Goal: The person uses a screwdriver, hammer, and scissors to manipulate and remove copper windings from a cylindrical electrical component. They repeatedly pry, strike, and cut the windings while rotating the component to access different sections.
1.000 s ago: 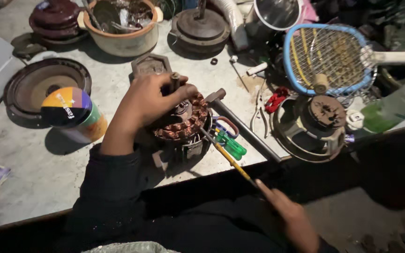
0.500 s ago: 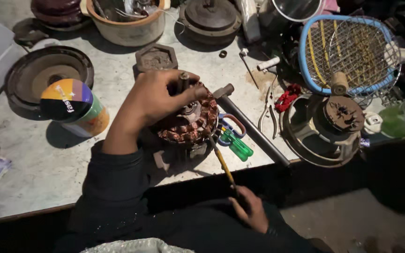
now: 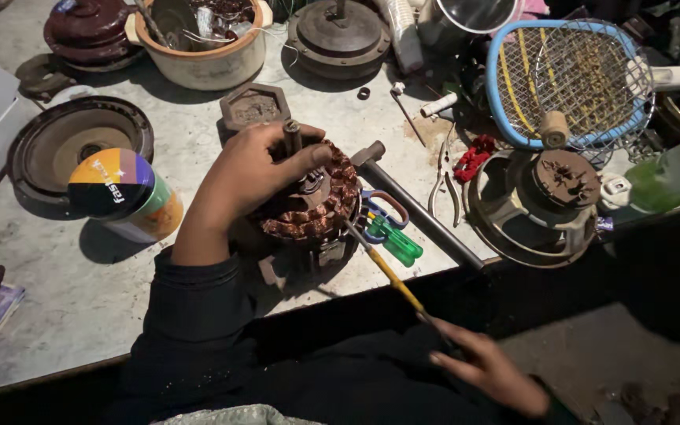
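Observation:
A round motor stator with copper windings [image 3: 320, 206] sits near the front edge of a stone worktop [image 3: 104, 299]. My left hand [image 3: 249, 177] grips it from above, fingers around its central steel shaft [image 3: 291, 135]. My right hand [image 3: 493, 370] is below the table edge and holds the dark end of a long yellow-shafted screwdriver [image 3: 391, 279]. Its tip rests against the stator's right side. A hammer [image 3: 415, 205] and a green-handled tool [image 3: 391, 236] lie just right of the stator.
A colourful lidded cup [image 3: 123, 197] and a round metal cover [image 3: 72, 142] lie at left. A beige bowl of parts [image 3: 206, 35] stands at the back. A blue racket-shaped swatter [image 3: 568, 79], another motor housing [image 3: 541, 201] and pliers [image 3: 442, 177] crowd the right.
My right hand has moved from the right to below the table edge in front of me, keeping the screwdriver against the stator. My left hand has stayed on the stator.

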